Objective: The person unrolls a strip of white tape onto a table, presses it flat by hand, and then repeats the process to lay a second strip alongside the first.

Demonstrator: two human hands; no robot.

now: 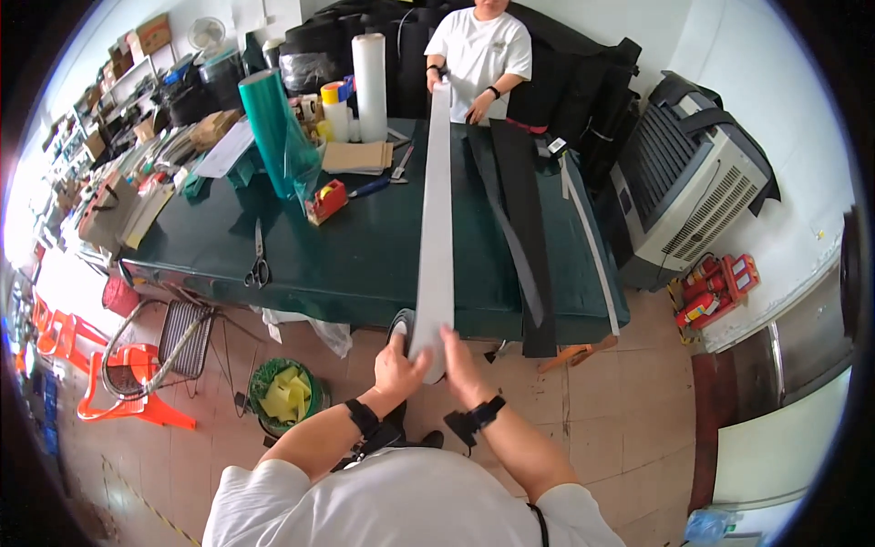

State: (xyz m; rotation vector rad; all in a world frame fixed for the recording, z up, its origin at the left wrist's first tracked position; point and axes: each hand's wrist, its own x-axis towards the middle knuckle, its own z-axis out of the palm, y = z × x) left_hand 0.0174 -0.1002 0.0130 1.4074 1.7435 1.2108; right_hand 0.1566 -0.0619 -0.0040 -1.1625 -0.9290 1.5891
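A long, pale grey-white strip (437, 201) runs lengthwise over the green-topped table to a person in a white T-shirt (483, 55), whose hand is at its far end. Its near end hangs past the table's front edge, between my hands. My left hand (398, 369) grips the left edge, thumb on top, beside a dark, rounded item with a pale centre (399, 326) that I cannot make out fully. On the opposite edge my right hand (463, 366) is closed, its fingers partly hidden. Black strips (519, 210) lie right of the white one.
Scissors (259, 260), a red tape dispenser (328, 201) and a green roll (264, 132) occupy the table's left side. A narrow pale strip (591, 242) lies along its right edge. Below stand a bin with yellow scraps (287, 397) and an orange stool (137, 392). An air cooler (688, 182) is at right.
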